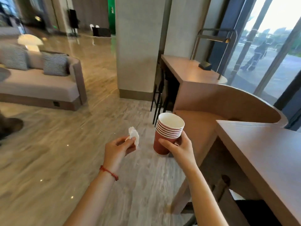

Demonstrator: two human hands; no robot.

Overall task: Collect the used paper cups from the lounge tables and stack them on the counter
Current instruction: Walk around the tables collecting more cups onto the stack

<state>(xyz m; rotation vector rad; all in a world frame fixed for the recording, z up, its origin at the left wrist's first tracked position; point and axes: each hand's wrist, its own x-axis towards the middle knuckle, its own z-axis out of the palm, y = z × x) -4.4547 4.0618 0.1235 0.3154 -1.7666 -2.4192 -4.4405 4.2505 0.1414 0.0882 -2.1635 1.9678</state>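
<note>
The right hand [179, 145] has its grip wrapped round a stack of red paper cups [168, 133]. The cups sit one inside the other, and the top one looks empty. The stack is up in the air over the floor [48, 160], a bit tilted, just beside the end of the long worktop [268, 160] on the right. It is not on the worktop yet.

The left hand [118, 148] pinches a small crumpled white tissue [134, 135] between thumb and fingers. There is a red string [108, 172] on that wrist.

I think the job now is to put the stack down on the worktop. To do it well, the hand should move to the right until the stack is over the flat top, not over the edge. Then tip the stack up straight, so the bottom cup lands flat. Set it down slowly and let go only when it stands by itself. A tall stack can fall over, so no bumping. The tissue hand should stay out of the way
</note>
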